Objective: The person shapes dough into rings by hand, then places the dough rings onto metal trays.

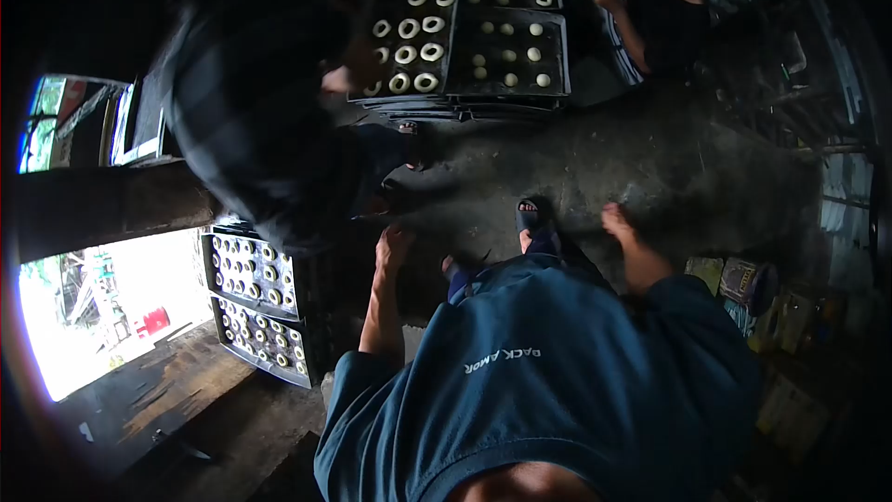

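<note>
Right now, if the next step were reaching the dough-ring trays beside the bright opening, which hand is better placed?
Probably the left hand: it is on the same side as those trays, and nothing shows in it. The right hand is farther off, on the opposite side.

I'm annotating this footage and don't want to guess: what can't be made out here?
In the head view:
Left hand: fingers too small and dim.
Right hand: fingers blurred.
Leftmost dough rings: partly covered by a co-worker's hand.
Bright opening: details outside washed out by glare.
Printed container: lettering too small, in shadow.
</note>
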Tool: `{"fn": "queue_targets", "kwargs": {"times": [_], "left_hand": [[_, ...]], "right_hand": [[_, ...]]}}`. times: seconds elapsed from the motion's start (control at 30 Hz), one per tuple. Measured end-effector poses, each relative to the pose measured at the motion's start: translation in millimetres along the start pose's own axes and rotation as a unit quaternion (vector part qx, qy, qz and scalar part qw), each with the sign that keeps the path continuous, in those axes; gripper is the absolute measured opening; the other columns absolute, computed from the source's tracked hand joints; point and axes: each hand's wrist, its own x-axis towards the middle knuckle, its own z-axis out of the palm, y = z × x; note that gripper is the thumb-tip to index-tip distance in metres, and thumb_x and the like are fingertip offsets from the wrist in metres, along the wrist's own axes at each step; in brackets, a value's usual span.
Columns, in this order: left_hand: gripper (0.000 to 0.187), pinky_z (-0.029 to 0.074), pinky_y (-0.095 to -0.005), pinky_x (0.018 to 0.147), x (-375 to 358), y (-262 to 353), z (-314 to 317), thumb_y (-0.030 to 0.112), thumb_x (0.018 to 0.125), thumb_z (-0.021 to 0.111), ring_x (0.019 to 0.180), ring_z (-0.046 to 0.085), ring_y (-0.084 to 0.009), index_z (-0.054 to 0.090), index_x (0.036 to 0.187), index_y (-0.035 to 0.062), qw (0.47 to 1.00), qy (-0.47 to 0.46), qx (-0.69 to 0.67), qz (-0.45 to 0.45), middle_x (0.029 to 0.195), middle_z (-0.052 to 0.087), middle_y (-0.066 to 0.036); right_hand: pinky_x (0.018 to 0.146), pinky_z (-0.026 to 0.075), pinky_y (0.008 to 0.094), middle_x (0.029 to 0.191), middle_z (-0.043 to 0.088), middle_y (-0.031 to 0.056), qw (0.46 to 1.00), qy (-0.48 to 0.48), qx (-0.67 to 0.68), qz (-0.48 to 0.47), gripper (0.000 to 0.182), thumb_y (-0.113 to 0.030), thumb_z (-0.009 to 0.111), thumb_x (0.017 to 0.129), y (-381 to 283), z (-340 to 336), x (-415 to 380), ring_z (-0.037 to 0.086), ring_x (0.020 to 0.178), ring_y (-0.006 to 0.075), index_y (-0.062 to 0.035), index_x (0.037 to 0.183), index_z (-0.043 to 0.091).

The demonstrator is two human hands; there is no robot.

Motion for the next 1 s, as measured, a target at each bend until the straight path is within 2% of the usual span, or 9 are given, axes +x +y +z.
{"fn": "queue_targets", "kwargs": {"times": [0.07, 0.17, 0.27, 0.37, 0.47, 0.7, 0.77, 0.83, 1.0], "left_hand": [[0.039, 0.050, -0.0343, 0.067, 21.0, 70.7, 12.0, 0.039, 0.080, 0.061, 0.079, 0.066, -0.0252, 0.066, 0.094, 0.0028, 0.994, 0.041, -0.095, 0.020, 0.086, 0.067, -0.015], [0.030, 0.048, -0.0338, 0.066, 55.8, 115.8, 28.2, 0.030, 0.082, 0.060, 0.080, 0.064, -0.0206, 0.066, 0.095, 0.0031, 0.962, -0.141, -0.232, 0.023, 0.090, 0.067, -0.014], [0.026, 0.047, -0.0329, 0.065, 93.6, 118.0, 71.0, 0.026, 0.083, 0.060, 0.080, 0.061, -0.0158, 0.066, 0.094, 0.0027, 0.947, -0.267, -0.135, -0.114, 0.094, 0.066, -0.014], [0.028, 0.048, -0.0323, 0.066, 122.7, 85.9, 144.6, 0.027, 0.082, 0.061, 0.078, 0.062, -0.0143, 0.067, 0.097, 0.0031, 0.950, -0.225, -0.202, 0.077, 0.090, 0.067, -0.013], [0.030, 0.049, -0.0319, 0.067, 164.8, 177.1, 157.5, 0.028, 0.083, 0.061, 0.075, 0.064, -0.0171, 0.067, 0.098, 0.0022, 0.953, -0.101, -0.272, -0.082, 0.086, 0.068, -0.013], [0.032, 0.051, -0.0341, 0.065, 304.2, 310.7, 207.3, 0.030, 0.086, 0.055, 0.078, 0.066, -0.0241, 0.065, 0.100, 0.0029, 0.923, -0.377, 0.032, -0.074, 0.089, 0.067, -0.013], [0.029, 0.050, -0.0341, 0.066, 338.7, 299.4, 264.4, 0.028, 0.086, 0.056, 0.079, 0.065, -0.0275, 0.063, 0.101, 0.0050, 0.894, -0.220, 0.174, 0.350, 0.091, 0.066, -0.011], [0.025, 0.051, -0.0359, 0.068, 372.3, 310.6, 320.2, 0.025, 0.084, 0.057, 0.081, 0.064, -0.0296, 0.063, 0.101, 0.0077, 0.937, -0.108, -0.139, 0.301, 0.094, 0.065, -0.011], [0.018, 0.051, -0.0405, 0.075, 453.3, 318.0, 424.0, 0.011, 0.081, 0.057, 0.091, 0.061, -0.0328, 0.063, 0.096, 0.0057, 0.962, -0.118, -0.014, 0.246, 0.103, 0.062, -0.016]], "right_hand": [[0.071, 0.051, 0.0399, 0.085, 0.067, 0.0140, 0.950, 0.108, -0.288, -0.057, 0.020, -0.021, 0.051, 0.075, 137.4, 0.6, 60.4, 0.064, 0.083, 0.0312, -0.0094, 0.080, 0.067], [0.069, 0.050, 0.0372, 0.083, 0.065, 0.0106, 0.982, 0.076, -0.169, -0.034, 0.018, -0.019, 0.054, 0.079, 138.5, -33.3, 72.6, 0.062, 0.078, 0.0254, -0.0078, 0.090, 0.063], [0.065, 0.048, 0.0332, 0.080, 0.061, 0.0054, 0.999, 0.042, 0.008, 0.003, 0.022, -0.017, 0.058, 0.086, 99.2, -92.3, 67.3, 0.058, 0.071, 0.0167, -0.0054, 0.105, 0.058], [0.057, 0.047, 0.0295, 0.082, 0.062, 0.0045, 0.992, 0.054, 0.080, -0.080, 0.025, -0.016, 0.059, 0.088, 9.8, -118.5, 58.4, 0.057, 0.066, 0.0136, -0.0072, 0.111, 0.057], [0.062, 0.048, 0.0245, 0.091, 0.065, 0.0064, 0.919, -0.041, 0.374, 0.117, 0.032, -0.016, 0.060, 0.088, -56.4, -125.3, 88.8, 0.060, 0.072, 0.0117, -0.0062, 0.118, 0.055], [0.070, 0.050, 0.0243, 0.092, 0.064, 0.0073, 0.933, -0.130, 0.322, 0.095, 0.026, -0.014, 0.055, 0.090, -112.8, -128.5, 153.9, 0.061, 0.079, 0.0122, -0.0028, 0.113, 0.058], [0.069, 0.047, 0.0266, 0.087, 0.062, 0.0079, 0.945, -0.179, 0.270, 0.038, 0.022, -0.008, 0.051, 0.091, -99.3, -120.8, 196.1, 0.059, 0.076, 0.0141, 0.0003, 0.109, 0.059], [0.071, 0.047, 0.0260, 0.088, 0.061, 0.0089, 0.910, -0.222, 0.345, 0.061, 0.023, -0.004, 0.048, 0.091, -71.9, -101.8, 241.0, 0.059, 0.079, 0.0148, 0.0010, 0.110, 0.059], [0.073, 0.049, 0.0277, 0.087, 0.065, 0.0112, 0.954, -0.186, 0.234, 0.005, 0.027, -0.008, 0.049, 0.091, -48.0, -111.0, 320.7, 0.061, 0.081, 0.0146, -0.0016, 0.115, 0.059]]}}
